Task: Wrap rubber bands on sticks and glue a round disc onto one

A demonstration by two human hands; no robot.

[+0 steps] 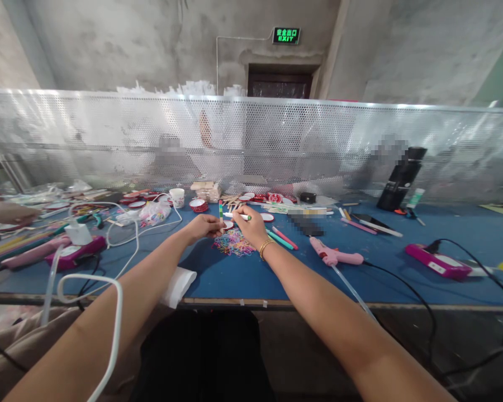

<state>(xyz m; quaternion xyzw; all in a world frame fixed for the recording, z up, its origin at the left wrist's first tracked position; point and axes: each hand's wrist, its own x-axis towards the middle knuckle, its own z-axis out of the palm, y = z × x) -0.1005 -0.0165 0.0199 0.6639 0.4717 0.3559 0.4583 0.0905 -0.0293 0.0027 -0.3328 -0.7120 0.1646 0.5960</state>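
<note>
My left hand [206,228] pinches a small upright stick [221,209] with green and red bands on it. In my right hand [251,224], held like a pen, is a white marker [235,215] with a green end. Its other end points left at the stick; whether the two touch, I cannot tell. Beneath both hands spreads a pile of thin multicoloured loops [235,244], perhaps small rubber bands. Beside my right wrist lie a teal marker [280,239] and a red marker [285,238]. A round white disc with a red rim [267,217] sits just behind that hand.
A pink glue gun [333,254] with a cord lies to the right, near a magenta power strip [438,261]. A white cable [119,312] loops over the left side. Farther back stand a paper cup [176,197] and a perforated metal screen [276,145]. Another person's hand [10,213] is at far left.
</note>
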